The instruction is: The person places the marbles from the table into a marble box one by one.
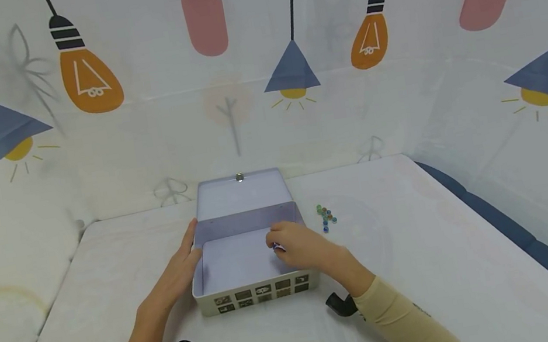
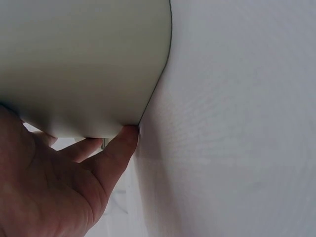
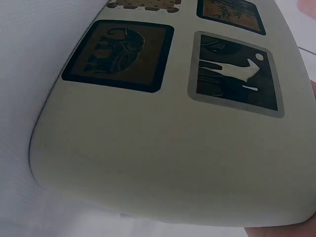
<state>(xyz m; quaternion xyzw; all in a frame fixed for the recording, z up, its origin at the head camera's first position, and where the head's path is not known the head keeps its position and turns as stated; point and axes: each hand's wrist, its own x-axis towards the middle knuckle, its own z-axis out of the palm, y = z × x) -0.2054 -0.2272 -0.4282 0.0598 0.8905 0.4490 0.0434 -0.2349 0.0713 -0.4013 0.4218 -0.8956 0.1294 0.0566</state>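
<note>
An oblong cream tin box (image 1: pixel 258 300) stands on the table with its lid (image 1: pixel 242 193) raised at the back. My left hand (image 1: pixel 179 271) rests against the left wall, its fingers reaching to the far corner. In the left wrist view, the fingertips of the left hand (image 2: pixel 64 182) touch the edge of the box (image 2: pixel 89 64). Over the right part of the box's interior, my right hand (image 1: pixel 298 244) has its fingers curled. They pinch a small blue-and-white thing (image 1: pixel 278 247), mostly hidden. The right wrist view shows the box's picture-printed front (image 3: pixel 128 148).
Several small glass marbles (image 1: pixel 325 223), green, blue and amber, lie on the white table (image 1: pixel 400 270) just right of the box. A white cloth (image 1: pixel 168 139) printed with lamps and bulbs hangs behind. A dark blue padded edge (image 1: pixel 506 231) runs along the right.
</note>
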